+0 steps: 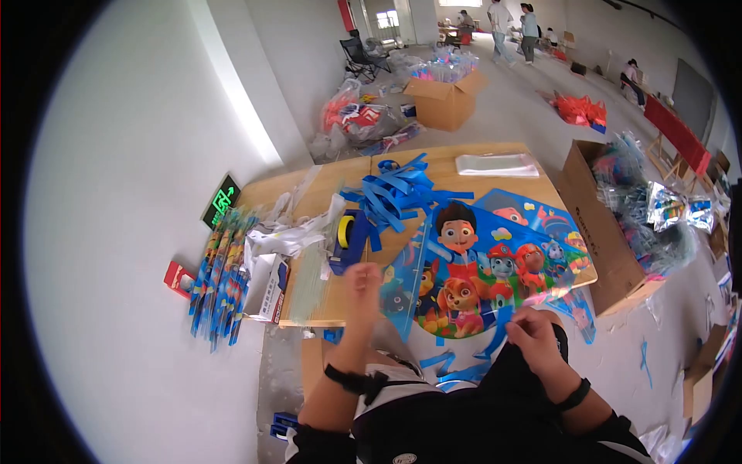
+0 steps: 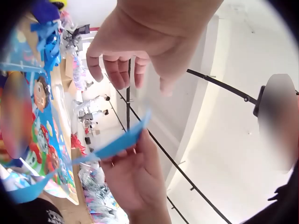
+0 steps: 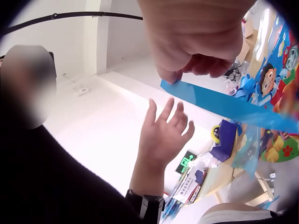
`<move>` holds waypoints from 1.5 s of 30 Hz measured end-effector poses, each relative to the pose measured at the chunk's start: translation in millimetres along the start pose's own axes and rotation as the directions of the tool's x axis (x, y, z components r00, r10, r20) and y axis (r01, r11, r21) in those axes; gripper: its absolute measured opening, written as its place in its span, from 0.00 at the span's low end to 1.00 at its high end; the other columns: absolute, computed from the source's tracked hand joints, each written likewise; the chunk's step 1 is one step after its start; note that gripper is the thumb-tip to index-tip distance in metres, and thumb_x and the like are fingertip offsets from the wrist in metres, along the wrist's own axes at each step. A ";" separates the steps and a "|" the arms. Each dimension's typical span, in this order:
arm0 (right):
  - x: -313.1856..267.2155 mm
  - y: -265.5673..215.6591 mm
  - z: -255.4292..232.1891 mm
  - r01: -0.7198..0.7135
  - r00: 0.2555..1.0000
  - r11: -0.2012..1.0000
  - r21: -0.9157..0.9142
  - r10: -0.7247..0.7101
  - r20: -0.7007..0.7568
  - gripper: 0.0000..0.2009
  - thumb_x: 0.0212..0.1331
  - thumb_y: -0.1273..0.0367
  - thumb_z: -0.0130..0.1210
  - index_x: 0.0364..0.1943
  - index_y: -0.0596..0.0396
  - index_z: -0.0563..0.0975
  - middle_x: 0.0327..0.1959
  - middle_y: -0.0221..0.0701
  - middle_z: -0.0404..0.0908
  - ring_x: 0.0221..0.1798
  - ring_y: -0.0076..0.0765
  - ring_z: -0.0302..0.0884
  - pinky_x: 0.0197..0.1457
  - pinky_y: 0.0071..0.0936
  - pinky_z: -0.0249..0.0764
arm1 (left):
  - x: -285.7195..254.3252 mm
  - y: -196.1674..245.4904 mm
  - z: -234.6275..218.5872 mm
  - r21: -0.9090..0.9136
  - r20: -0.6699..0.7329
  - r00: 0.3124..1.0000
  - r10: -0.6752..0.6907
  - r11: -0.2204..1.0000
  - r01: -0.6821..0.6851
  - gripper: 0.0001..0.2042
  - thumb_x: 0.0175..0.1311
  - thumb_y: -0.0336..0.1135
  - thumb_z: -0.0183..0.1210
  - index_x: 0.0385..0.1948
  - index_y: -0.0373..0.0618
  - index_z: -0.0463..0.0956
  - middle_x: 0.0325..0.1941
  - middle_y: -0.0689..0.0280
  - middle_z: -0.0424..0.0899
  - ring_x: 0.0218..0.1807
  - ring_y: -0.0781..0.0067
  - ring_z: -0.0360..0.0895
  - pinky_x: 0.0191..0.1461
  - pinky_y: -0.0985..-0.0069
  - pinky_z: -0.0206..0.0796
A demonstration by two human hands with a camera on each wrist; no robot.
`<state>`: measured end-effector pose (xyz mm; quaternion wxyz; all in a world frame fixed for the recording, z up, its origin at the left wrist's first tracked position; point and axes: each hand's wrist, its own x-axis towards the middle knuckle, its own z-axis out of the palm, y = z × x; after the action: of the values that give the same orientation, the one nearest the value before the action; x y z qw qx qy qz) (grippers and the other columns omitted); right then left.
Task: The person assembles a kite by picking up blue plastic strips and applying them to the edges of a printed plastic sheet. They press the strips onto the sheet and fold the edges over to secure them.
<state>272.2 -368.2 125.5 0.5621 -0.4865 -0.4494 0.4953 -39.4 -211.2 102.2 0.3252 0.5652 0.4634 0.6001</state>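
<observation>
Your right hand: it pinches one end of the blue strip between the thumb and a finger, and the other fingers curl in.
Blue strip: bright blue, long, thin and flat, with a soft shine and a light patch near your fingers. It goes from your right hand toward the near side of the picture sheet.
Hard to see: your thumb covers the tip of the strip, and its far end is cut off in the right wrist view. You cannot tell if it touches the sheet.
Your left hand: its fingers are loose and a bit spread, apart from the strip. It looks blurry in the head view.
Picture sheet: big, shiny and blue, with a cartoon boy and puppies. It lies in front of you, and its near edge sticks out past the worktop.
Blue pile: lots more strips in a messy heap, behind the sheet and to its left.
Yellow tape: a roll in a dark blue holder, just past your left hand.
White box: at the left end, near the wall.
Big brown box: on the right, full of shiny clear bags.
</observation>
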 end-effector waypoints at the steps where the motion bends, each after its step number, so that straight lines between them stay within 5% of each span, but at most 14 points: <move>1: -3.7 9.4 -14.4 -0.011 1.000 1.000 -0.019 0.010 -0.020 0.04 0.63 0.76 0.59 0.37 0.55 0.75 0.26 0.22 0.74 0.28 0.15 0.71 0.31 0.17 0.65 | 18.3 -34.6 -18.3 0.089 -0.104 0.995 -0.001 0.996 0.010 0.09 0.68 0.33 0.59 0.48 0.45 0.77 0.40 0.66 0.80 0.40 0.78 0.76 0.44 0.77 0.68; 4: -19.6 43.3 -52.5 -0.113 0.991 0.993 -0.029 0.111 -0.080 0.03 0.65 0.74 0.58 0.36 0.56 0.75 0.24 0.23 0.73 0.26 0.18 0.70 0.29 0.18 0.64 | 67.6 -114.9 -70.6 0.342 -0.271 0.962 0.000 0.935 0.096 0.08 0.65 0.34 0.60 0.43 0.45 0.81 0.41 0.60 0.81 0.42 0.64 0.79 0.49 0.68 0.70; 8: -46.5 85.7 -84.8 -0.313 0.936 0.948 0.050 0.317 -0.155 0.03 0.66 0.73 0.56 0.35 0.55 0.74 0.23 0.25 0.72 0.25 0.22 0.68 0.31 0.22 0.65 | 114.5 -179.5 -104.1 0.627 -0.168 0.984 0.054 0.776 0.065 0.12 0.66 0.41 0.59 0.44 0.44 0.81 0.44 0.55 0.81 0.44 0.51 0.79 0.52 0.60 0.70; 10: -55.5 95.7 -85.7 -0.261 0.942 0.952 0.162 0.288 -0.174 0.03 0.67 0.73 0.56 0.35 0.55 0.74 0.23 0.25 0.71 0.25 0.22 0.67 0.31 0.22 0.65 | 127.5 -186.9 -102.9 0.735 -0.145 0.989 0.010 0.671 0.100 0.18 0.68 0.49 0.53 0.40 0.44 0.83 0.44 0.52 0.84 0.45 0.47 0.80 0.53 0.56 0.70; 14: -56.5 103.6 -86.9 -0.235 0.938 0.937 0.259 0.289 -0.193 0.03 0.67 0.73 0.55 0.35 0.53 0.74 0.24 0.25 0.71 0.25 0.23 0.67 0.33 0.23 0.66 | 156.0 -196.0 -97.9 0.663 -0.029 0.964 -0.266 0.716 0.218 0.25 0.70 0.55 0.47 0.32 0.44 0.86 0.38 0.52 0.87 0.43 0.53 0.83 0.51 0.61 0.71; 16: -57.2 106.6 -87.5 -0.273 0.930 0.931 0.241 0.320 -0.184 0.03 0.67 0.73 0.54 0.35 0.52 0.73 0.25 0.24 0.71 0.25 0.23 0.67 0.34 0.23 0.67 | 158.4 -185.1 -92.4 0.598 -0.095 0.890 -0.446 0.689 0.409 0.28 0.70 0.57 0.44 0.28 0.44 0.87 0.32 0.54 0.88 0.42 0.58 0.84 0.51 0.64 0.71; 26: -50.6 103.6 -87.6 -0.283 0.923 0.954 0.104 0.300 -0.243 0.03 0.65 0.72 0.57 0.35 0.55 0.76 0.23 0.25 0.75 0.25 0.23 0.70 0.32 0.21 0.66 | 168.8 -176.4 -95.1 0.527 -0.143 0.864 -0.483 0.702 0.480 0.24 0.62 0.55 0.58 0.26 0.38 0.85 0.33 0.57 0.88 0.39 0.61 0.84 0.44 0.65 0.72; 28: -45.7 102.8 -85.6 -0.288 0.924 0.954 0.086 0.300 -0.236 0.03 0.65 0.72 0.57 0.35 0.55 0.76 0.23 0.25 0.74 0.25 0.23 0.70 0.32 0.21 0.65 | 166.4 -158.7 -90.5 0.300 -0.160 0.868 -0.471 0.814 0.497 0.21 0.55 0.48 0.68 0.32 0.32 0.83 0.34 0.57 0.86 0.37 0.65 0.81 0.41 0.68 0.70; 32: -42.3 104.1 -85.9 -0.315 0.921 0.945 0.091 0.327 -0.212 0.02 0.66 0.72 0.57 0.35 0.55 0.76 0.23 0.25 0.73 0.25 0.22 0.69 0.32 0.21 0.64 | 148.9 -127.4 -92.6 0.219 -0.114 0.828 -0.548 0.799 0.559 0.20 0.54 0.40 0.71 0.36 0.27 0.81 0.34 0.59 0.84 0.37 0.69 0.79 0.41 0.70 0.69; 34: -40.0 104.9 -85.2 -0.299 0.931 0.951 0.084 0.310 -0.191 0.02 0.65 0.73 0.57 0.35 0.54 0.76 0.24 0.24 0.73 0.25 0.21 0.68 0.32 0.20 0.64 | 132.8 -108.9 -95.7 0.201 -0.075 0.892 -0.446 0.869 0.451 0.20 0.56 0.40 0.70 0.36 0.25 0.81 0.34 0.59 0.84 0.36 0.70 0.78 0.39 0.70 0.69; 35: -40.4 105.4 -85.1 -0.304 0.929 0.948 0.092 0.317 -0.192 0.02 0.65 0.73 0.57 0.35 0.54 0.76 0.24 0.24 0.73 0.25 0.21 0.68 0.32 0.20 0.64 | 128.4 -130.9 -105.6 0.209 -0.072 0.891 -0.449 0.866 0.454 0.20 0.56 0.40 0.70 0.36 0.25 0.81 0.34 0.59 0.84 0.36 0.70 0.78 0.39 0.70 0.69; 37: -40.1 106.0 -85.6 -0.313 0.928 0.948 0.064 0.320 -0.191 0.02 0.65 0.73 0.58 0.35 0.54 0.76 0.24 0.24 0.73 0.26 0.21 0.68 0.32 0.20 0.64 | 125.7 -191.8 -131.8 0.200 -0.052 0.758 -0.650 0.737 0.645 0.21 0.57 0.41 0.69 0.37 0.24 0.80 0.35 0.59 0.84 0.34 0.71 0.78 0.37 0.71 0.68; 40: -37.4 99.1 -83.2 -0.322 0.926 0.944 0.068 0.329 -0.184 0.03 0.65 0.73 0.58 0.35 0.54 0.76 0.25 0.22 0.73 0.26 0.20 0.68 0.32 0.19 0.63 | 92.6 -98.3 -111.4 0.184 -0.078 0.732 -0.677 0.712 0.678 0.21 0.59 0.41 0.68 0.36 0.23 0.81 0.35 0.59 0.84 0.33 0.71 0.78 0.37 0.72 0.69; 45: -36.3 98.7 -82.2 -0.327 0.929 0.943 0.057 0.332 -0.165 0.03 0.65 0.72 0.59 0.35 0.54 0.76 0.25 0.21 0.73 0.26 0.18 0.66 0.31 0.18 0.62 | 106.8 -166.6 -124.5 0.649 -0.117 0.850 -0.513 0.608 0.457 0.20 0.58 0.48 0.67 0.36 0.36 0.85 0.43 0.55 0.86 0.48 0.59 0.80 0.52 0.61 0.68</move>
<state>337.8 -409.1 16.7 0.5146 -0.5879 -0.3038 0.5452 -199.6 -77.2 -3.0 0.2747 0.5188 0.7651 0.2646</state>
